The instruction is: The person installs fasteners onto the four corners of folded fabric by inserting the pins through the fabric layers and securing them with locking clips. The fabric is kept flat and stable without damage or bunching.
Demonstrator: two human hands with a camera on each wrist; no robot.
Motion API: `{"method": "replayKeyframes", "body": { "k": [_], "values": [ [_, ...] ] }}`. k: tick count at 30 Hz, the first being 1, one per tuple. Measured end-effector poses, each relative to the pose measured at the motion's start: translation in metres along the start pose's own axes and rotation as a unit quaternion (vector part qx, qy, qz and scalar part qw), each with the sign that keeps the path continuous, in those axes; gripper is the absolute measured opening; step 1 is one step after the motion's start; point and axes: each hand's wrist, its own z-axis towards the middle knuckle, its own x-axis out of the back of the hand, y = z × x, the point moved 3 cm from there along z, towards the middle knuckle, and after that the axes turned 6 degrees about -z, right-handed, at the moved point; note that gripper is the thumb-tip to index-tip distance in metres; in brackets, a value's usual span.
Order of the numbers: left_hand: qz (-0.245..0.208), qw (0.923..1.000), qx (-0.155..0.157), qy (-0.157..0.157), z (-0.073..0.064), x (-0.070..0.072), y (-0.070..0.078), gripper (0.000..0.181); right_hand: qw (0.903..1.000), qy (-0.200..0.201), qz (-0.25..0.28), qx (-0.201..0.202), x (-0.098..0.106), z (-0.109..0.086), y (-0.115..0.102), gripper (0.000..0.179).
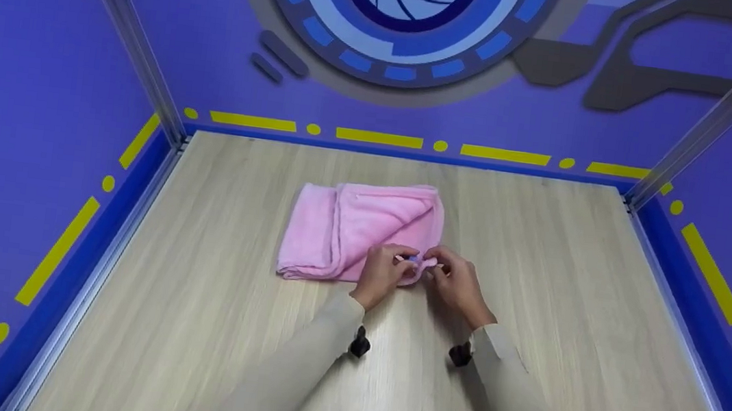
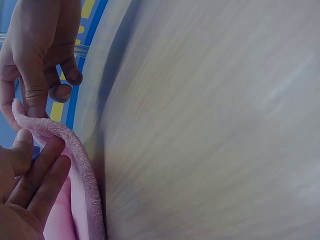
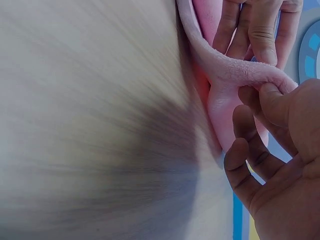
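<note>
A pink plush towel [image 1: 379, 214] lies folded on the table, its top layer turned back along a slanting fold. At its near right corner my left hand [image 1: 383, 273] pinches the edge, with a tiny blue bit [image 2: 36, 152] between thumb and fingers, too small to identify. My right hand [image 1: 463, 287] pinches the same raised corner from the other side. In the right wrist view the thick edge band [image 3: 240, 71] stretches between both hands, lifted off the wood. The right hand's other fingers [image 3: 243, 121] curl loosely below the pinch, off the cloth.
The pale wooden table [image 1: 187, 323] extends around the towel on all sides. Purple printed wall panels [image 1: 75, 96] stand at the left, back and right, joined by metal posts [image 1: 130, 34]. Black wrist cameras [image 1: 359, 343] sit at both cuffs.
</note>
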Motion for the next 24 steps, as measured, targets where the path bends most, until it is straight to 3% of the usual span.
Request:
{"method": "replayKeyframes", "body": {
  "k": [24],
  "values": [
    [-0.01, 0.9999, 0.003, 0.003, -0.0009, 0.0019, 0.0005, 0.022, 0.9999, -0.001, -0.009, 0.009, -0.0014, -0.0004, -0.001, 0.025]
  ]
}}
